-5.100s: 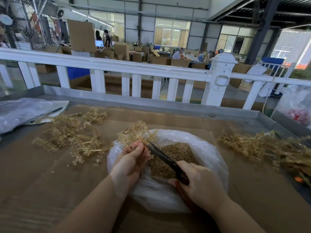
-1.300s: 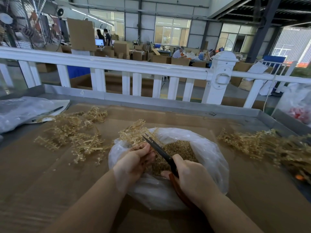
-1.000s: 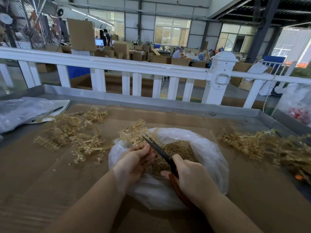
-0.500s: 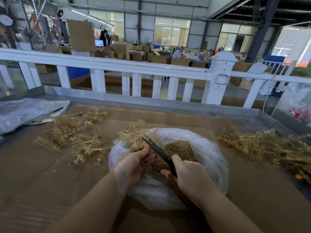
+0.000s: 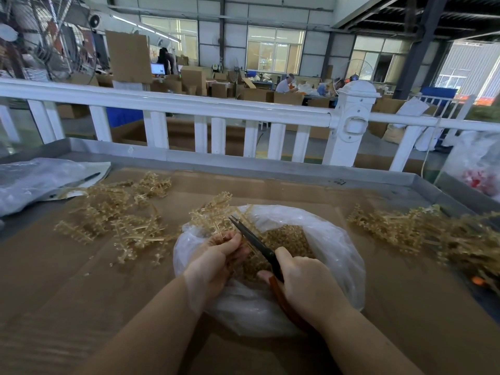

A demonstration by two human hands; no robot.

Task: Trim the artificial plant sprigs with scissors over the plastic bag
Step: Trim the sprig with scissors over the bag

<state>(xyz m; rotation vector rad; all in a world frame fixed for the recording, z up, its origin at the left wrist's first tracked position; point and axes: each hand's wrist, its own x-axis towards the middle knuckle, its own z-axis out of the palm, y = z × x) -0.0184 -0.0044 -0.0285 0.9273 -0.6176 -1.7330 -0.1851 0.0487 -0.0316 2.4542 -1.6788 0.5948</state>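
Note:
A clear plastic bag (image 5: 335, 247) lies open in the middle of the cardboard-covered table, with a heap of small tan cut pieces (image 5: 289, 236) inside. My left hand (image 5: 216, 258) grips a tan artificial sprig (image 5: 213, 215) over the bag's left rim; its branches fan up and away from me. My right hand (image 5: 305, 282) holds dark-bladed scissors (image 5: 254, 239) with reddish-brown handles. The blades are nearly closed and point up-left into the sprig, just right of my left fingers.
A loose pile of tan sprigs (image 5: 119, 215) lies left of the bag, another pile (image 5: 422, 231) to its right. A crumpled plastic sheet (image 5: 35, 180) with a pen sits at far left. A white railing (image 5: 189, 106) runs behind the table's metal rim (image 5: 243, 166).
The scissor blades, slightly apart a second ago, have come nearly together at the sprig. Both hands stay over the bag in almost the same place.

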